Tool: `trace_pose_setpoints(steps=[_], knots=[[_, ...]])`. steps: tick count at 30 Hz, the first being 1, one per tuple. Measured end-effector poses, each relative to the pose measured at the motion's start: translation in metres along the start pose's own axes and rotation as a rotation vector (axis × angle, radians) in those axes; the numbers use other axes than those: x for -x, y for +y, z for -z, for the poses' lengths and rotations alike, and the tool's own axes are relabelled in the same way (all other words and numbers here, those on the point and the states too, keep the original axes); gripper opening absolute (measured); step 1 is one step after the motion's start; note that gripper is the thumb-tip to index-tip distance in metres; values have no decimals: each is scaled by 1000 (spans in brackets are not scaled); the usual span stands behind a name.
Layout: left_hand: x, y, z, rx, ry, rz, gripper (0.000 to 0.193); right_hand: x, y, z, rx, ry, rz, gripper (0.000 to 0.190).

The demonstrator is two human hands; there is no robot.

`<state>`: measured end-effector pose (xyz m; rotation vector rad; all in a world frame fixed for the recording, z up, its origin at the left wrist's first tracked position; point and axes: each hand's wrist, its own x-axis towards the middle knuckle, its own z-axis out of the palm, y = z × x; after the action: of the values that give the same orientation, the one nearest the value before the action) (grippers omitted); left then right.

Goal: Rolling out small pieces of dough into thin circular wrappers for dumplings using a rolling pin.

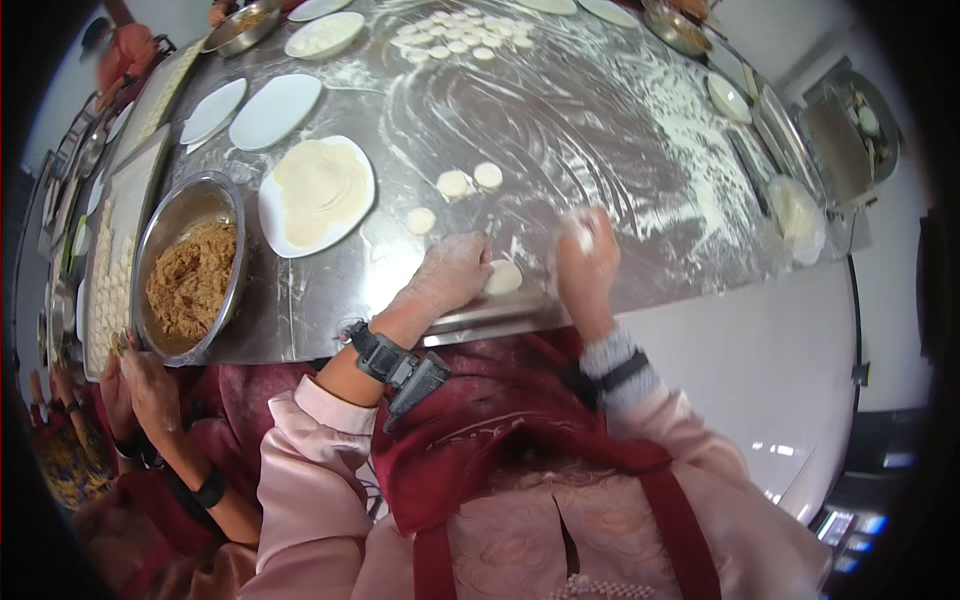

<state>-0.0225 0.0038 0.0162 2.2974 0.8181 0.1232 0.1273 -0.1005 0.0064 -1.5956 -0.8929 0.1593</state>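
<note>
My floured left hand rests at the near edge of the steel table, its fingers curled beside a small flattened dough disc; whether it grips the disc's rim cannot be told. To the right of the disc, my right hand is raised over the table with its fingers curled in, whitish with flour and slightly blurred; what is inside it cannot be told. Farther off lie more dough discs, one alone and two side by side. A white plate to the left bears a stack of thin dough wrappers.
A steel bowl of brown filling stands left, beside trays of dumplings and a co-worker's hands. White plates lie farther off. Many dough pieces lie at the far side. A plastic bag sits at the right edge.
</note>
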Motion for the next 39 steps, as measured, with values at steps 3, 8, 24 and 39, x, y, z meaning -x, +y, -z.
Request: trace_pose_setpoints(steps=[3,8,24,39], knots=[[-7,1,-10,-31,35,38,14,-39,-11,-45,89,-26,90,10],[-21,-6,-13,-2,196,12,19,-49,0,-58,157,-14,142,11],[-12,-8,-12,11,77,11,15,-18,-4,-15,68,-49,65,9],[-2,-6,-7,148,28,99,13,-3,-2,-6,10,11,20,9]])
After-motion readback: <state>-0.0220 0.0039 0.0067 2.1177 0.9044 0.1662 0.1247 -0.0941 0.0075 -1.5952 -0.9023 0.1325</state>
